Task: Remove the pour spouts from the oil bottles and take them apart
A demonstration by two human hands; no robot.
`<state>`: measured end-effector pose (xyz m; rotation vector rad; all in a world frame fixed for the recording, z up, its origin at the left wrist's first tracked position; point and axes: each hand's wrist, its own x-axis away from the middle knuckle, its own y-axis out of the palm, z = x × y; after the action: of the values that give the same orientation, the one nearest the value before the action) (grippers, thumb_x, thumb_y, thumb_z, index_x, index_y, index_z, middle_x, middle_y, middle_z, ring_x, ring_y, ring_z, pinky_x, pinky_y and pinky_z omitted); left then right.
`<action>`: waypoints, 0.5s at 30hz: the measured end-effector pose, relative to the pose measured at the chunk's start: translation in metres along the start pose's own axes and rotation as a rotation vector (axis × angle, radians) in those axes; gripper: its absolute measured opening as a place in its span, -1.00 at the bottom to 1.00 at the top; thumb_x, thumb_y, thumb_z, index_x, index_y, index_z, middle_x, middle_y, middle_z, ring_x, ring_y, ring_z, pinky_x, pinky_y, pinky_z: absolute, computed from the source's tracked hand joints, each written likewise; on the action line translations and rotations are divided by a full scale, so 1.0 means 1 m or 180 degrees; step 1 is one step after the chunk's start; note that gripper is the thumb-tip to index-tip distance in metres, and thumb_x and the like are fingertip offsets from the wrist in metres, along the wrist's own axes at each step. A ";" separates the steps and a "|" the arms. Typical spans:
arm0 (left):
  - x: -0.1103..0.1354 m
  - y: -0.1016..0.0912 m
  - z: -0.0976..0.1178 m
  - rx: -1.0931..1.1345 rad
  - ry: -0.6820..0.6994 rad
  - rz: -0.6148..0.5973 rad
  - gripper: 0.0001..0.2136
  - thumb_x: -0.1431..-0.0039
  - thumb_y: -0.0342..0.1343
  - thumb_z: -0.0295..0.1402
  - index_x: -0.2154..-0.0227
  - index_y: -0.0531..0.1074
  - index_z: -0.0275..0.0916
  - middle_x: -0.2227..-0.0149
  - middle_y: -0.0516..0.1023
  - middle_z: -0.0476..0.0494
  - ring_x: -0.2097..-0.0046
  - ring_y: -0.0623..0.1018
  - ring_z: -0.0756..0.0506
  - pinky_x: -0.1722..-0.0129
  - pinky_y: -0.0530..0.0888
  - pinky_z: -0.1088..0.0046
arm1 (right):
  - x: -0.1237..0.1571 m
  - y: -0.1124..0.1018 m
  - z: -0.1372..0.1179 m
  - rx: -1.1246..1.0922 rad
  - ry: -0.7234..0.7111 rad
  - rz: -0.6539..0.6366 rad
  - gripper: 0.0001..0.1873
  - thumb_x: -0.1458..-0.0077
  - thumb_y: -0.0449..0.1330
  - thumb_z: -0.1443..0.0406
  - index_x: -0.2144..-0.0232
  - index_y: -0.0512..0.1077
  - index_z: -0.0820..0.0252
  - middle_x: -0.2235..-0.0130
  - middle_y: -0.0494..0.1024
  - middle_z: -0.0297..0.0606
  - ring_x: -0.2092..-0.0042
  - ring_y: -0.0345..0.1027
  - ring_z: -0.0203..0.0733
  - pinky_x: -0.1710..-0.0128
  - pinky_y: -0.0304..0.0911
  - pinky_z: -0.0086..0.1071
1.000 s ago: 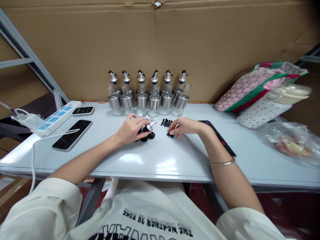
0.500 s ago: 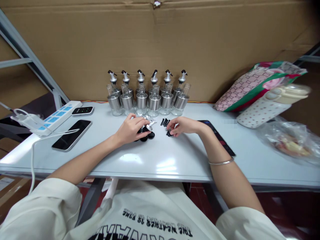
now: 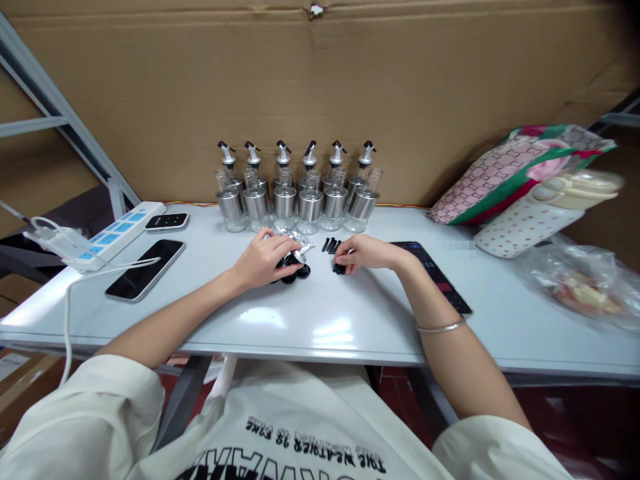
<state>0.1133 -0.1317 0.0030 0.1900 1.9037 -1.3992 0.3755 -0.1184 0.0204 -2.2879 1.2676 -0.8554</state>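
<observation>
On the grey table [image 3: 325, 320], my left hand [image 3: 263, 259] is curled round a silver pour spout [image 3: 301, 251] that rests among black round caps [image 3: 295, 272]. My right hand [image 3: 367, 253] lies just right of it, fingers pinched on small black stoppers [image 3: 340, 269]. More black stoppers [image 3: 331, 245] lie between the hands and the bottles. Several glass oil bottles [image 3: 297, 193] with silver sleeves and spouts stand in rows behind both hands.
A phone [image 3: 144, 268] on a white cable, a small black device [image 3: 167, 221] and a power strip [image 3: 107, 235] sit at the left. Another phone [image 3: 435, 275] lies under my right forearm. A patterned bag [image 3: 505, 173], a dotted flask [image 3: 540, 210] and a plastic bag [image 3: 583, 280] sit on the right.
My right hand's fingers shifted slightly over the small black stoppers. My left hand has stayed put on the spout.
</observation>
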 end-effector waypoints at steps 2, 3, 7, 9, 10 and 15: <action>0.000 0.000 0.000 0.0024 -0.0061 -0.0079 -0.78 -0.25 0.01 -0.22 0.19 0.35 -0.28 0.25 0.60 -0.16 0.24 0.56 -0.08 0.21 0.25 0.36 | 0.001 -0.001 -0.001 0.0088 -0.0019 0.0072 -0.89 0.02 0.23 0.32 0.51 0.49 0.27 0.56 0.51 -0.25 0.49 0.41 -0.25 0.43 0.35 -0.37; 0.000 0.000 0.000 0.0042 -0.0095 -0.0117 -0.77 -0.25 0.00 -0.21 0.19 0.36 -0.27 0.24 0.60 -0.16 0.24 0.56 -0.08 0.21 0.24 0.36 | 0.001 -0.002 -0.002 0.0175 -0.0077 0.0177 -0.86 0.01 0.22 0.30 0.52 0.47 0.27 0.58 0.49 -0.26 0.51 0.39 -0.26 0.45 0.32 -0.39; 0.000 -0.001 0.002 0.0110 -0.0119 -0.0148 -0.77 -0.26 -0.01 -0.21 0.18 0.36 -0.27 0.24 0.61 -0.16 0.23 0.56 -0.08 0.21 0.24 0.36 | 0.004 0.001 -0.010 0.0366 -0.0655 0.0687 -0.76 -0.08 0.11 0.20 0.46 0.45 0.27 0.56 0.42 -0.32 0.52 0.27 -0.34 0.46 0.21 -0.43; 0.000 -0.001 0.002 0.0126 -0.0105 -0.0142 -0.77 -0.27 -0.01 -0.22 0.18 0.36 -0.27 0.23 0.60 -0.16 0.23 0.56 -0.08 0.20 0.24 0.36 | 0.007 0.008 -0.019 0.0125 -0.1036 0.0683 -0.73 -0.09 0.07 0.17 0.38 0.44 0.27 0.49 0.42 -0.32 0.48 0.27 -0.34 0.43 0.21 -0.44; 0.000 -0.001 0.003 0.0131 -0.0104 -0.0144 -0.77 -0.26 -0.01 -0.22 0.18 0.36 -0.27 0.23 0.60 -0.16 0.23 0.56 -0.08 0.20 0.24 0.36 | 0.009 0.012 -0.024 -0.0026 -0.1201 0.0626 -0.72 -0.10 0.07 0.16 0.35 0.42 0.26 0.46 0.43 -0.31 0.46 0.28 -0.34 0.40 0.21 -0.43; 0.001 0.002 0.002 0.0165 -0.0140 -0.0124 -0.69 -0.25 -0.02 -0.10 0.23 0.36 -0.28 0.32 0.60 -0.13 0.35 0.53 -0.04 0.21 0.27 0.37 | 0.013 0.032 -0.042 -0.0313 -0.1502 0.0639 -0.73 -0.10 0.06 0.15 0.39 0.37 0.25 0.48 0.39 -0.33 0.45 0.27 -0.33 0.41 0.18 -0.44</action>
<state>0.1148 -0.1334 0.0010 0.1465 1.8455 -1.4680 0.3325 -0.1472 0.0370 -2.2052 1.3044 -0.1693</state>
